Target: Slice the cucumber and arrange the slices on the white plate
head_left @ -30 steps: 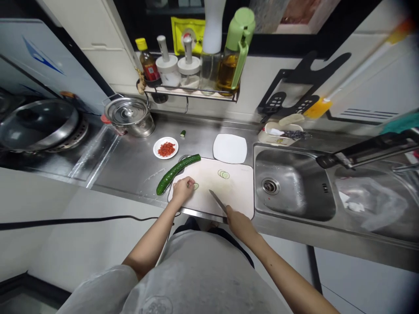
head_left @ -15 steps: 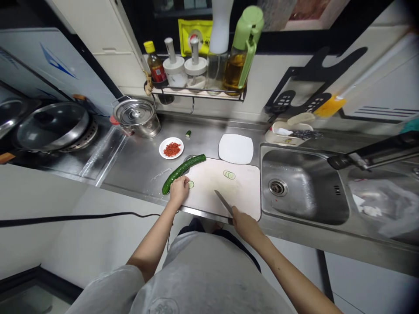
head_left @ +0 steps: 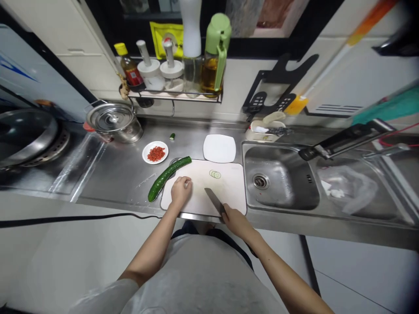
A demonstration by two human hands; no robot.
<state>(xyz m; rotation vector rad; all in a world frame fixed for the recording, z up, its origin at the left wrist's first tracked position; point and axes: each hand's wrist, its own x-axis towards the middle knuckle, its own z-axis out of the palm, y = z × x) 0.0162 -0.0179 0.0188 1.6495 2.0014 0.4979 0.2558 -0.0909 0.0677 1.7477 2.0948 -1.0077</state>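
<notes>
Head view: near the front edge of the steel countertop (head_left: 121, 174), the right hand (head_left: 237, 221) is closed around the handle of a knife (head_left: 213, 199), beside the near right part of a pale cutting board (head_left: 199, 205). The blade slants over the board, its tip pointing away and to the left, towards the board's middle. The left hand (head_left: 180, 192) is over the board's left part with its fingers curled in; whether anything is pinched between them cannot be told. Just beyond that hand, a long whole cucumber (head_left: 166, 176) lies aslant at the board's far left corner, one end on the countertop outside the left edge and the other reaching the far edge. Three overlapping cucumber slices (head_left: 215, 174) lie towards the board's far right corner. To the right of the board is the sink basin (head_left: 281, 192). Just past the board's far edge is a white square plate (head_left: 219, 148), and further left a round white dish (head_left: 145, 153) holds chopped red pieces (head_left: 156, 153). Beyond the dish lies a cucumber stub (head_left: 172, 136), with a lidded steel pot (head_left: 126, 134) to its left. Furthest back, a wall rack (head_left: 176, 95) carries bottles and lidded jars above the countertop's rear edge.
</notes>
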